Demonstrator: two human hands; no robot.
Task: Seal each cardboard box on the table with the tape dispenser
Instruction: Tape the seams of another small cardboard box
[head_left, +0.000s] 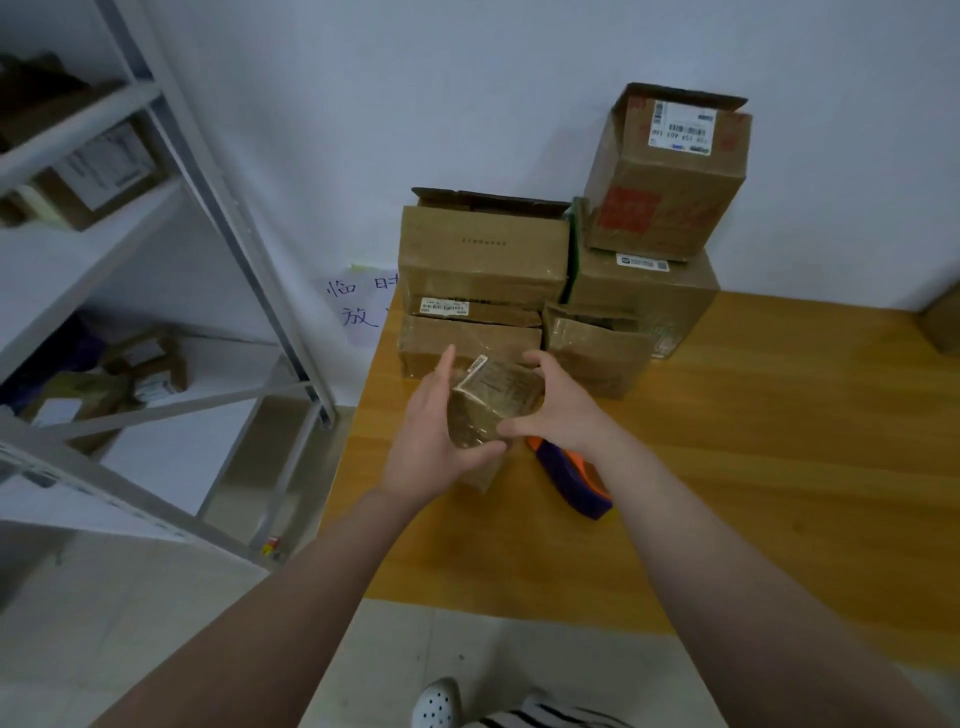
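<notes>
Wooden desk is spreading under and right of the fingers, its left edge running just below the L hand. A metal rack w/ cartons on its shelves is standing well left of that hand.

Straight beyond the fingertips a stack of boxes is sitting at the desk's back edge, by the wall. At right rear a big taped box is carrying a tall box w/ a shipping label and a raised flap. Left of them a wide box, flap also up, is lying on a flat box. An open-topped box is standing just beyond the R hand.

L hand is cupping the left side of the small box. Its fingers are lying straight & pointing away, thumb curling round the near lower edge. R hand is gripping the same box from the right, fingers curling over its far top edge, thumb pressing on the near edge. The small box, glossy w/ tape and w/ a white label at its top-left corner, is sitting tilted btw both palms. Can't tell whether its bottom is touching the desk.

Tape dispenser, purple & orange, is lying on the desk just under the R wrist, no fingers on it. A handwritten note is hanging on the wall beyond and left of the L fingers. A white shoe is showing on the floor, far behind the hands.
</notes>
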